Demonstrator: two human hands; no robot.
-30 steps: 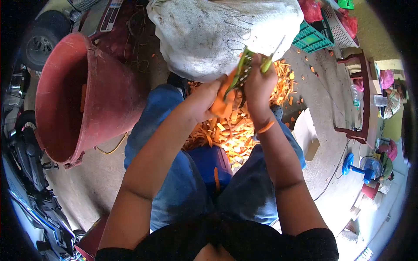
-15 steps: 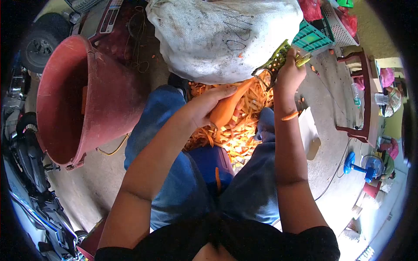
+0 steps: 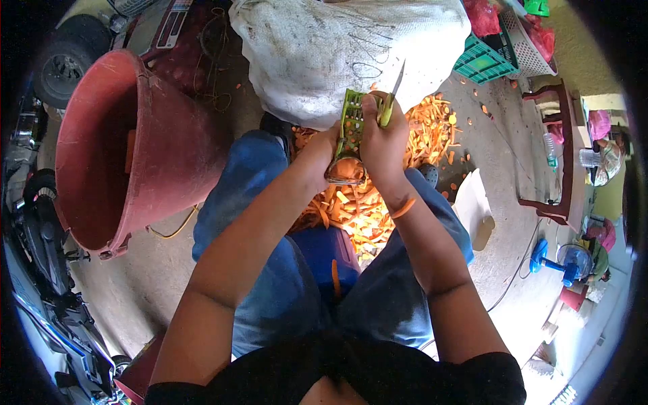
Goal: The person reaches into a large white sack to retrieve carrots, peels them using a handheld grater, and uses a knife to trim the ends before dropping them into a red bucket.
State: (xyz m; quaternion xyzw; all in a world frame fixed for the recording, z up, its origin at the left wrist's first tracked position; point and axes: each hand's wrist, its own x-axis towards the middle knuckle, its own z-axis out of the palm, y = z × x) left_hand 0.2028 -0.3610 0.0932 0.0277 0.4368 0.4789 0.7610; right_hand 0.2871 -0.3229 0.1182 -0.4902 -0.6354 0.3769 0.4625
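My right hand (image 3: 385,145) grips a green peeler (image 3: 352,125) with a perforated handle. A small knife (image 3: 387,110) with a yellow-green handle is held in the same hand, its blade pointing up and away. The peeler's wide end lies over a carrot (image 3: 347,167), which is mostly hidden behind it. My left hand (image 3: 321,162) is closed around the carrot, its fingers largely out of sight. Below both hands lies a heap of orange peelings (image 3: 358,209) on the floor. One strip of peel (image 3: 403,208) clings to my right wrist.
A full white sack (image 3: 317,61) stands just beyond the heap. To the left, a big red tub (image 3: 175,135) lies tilted. A blue container (image 3: 324,253) is between my knees. Green and white baskets (image 3: 482,59), a piece of cardboard (image 3: 472,209) and a wooden frame (image 3: 563,148) are at right.
My right hand has moved left and down with the peeler and knife, bringing the peeler over the carrot. The carrot's tip no longer shows. More peelings show at the right.
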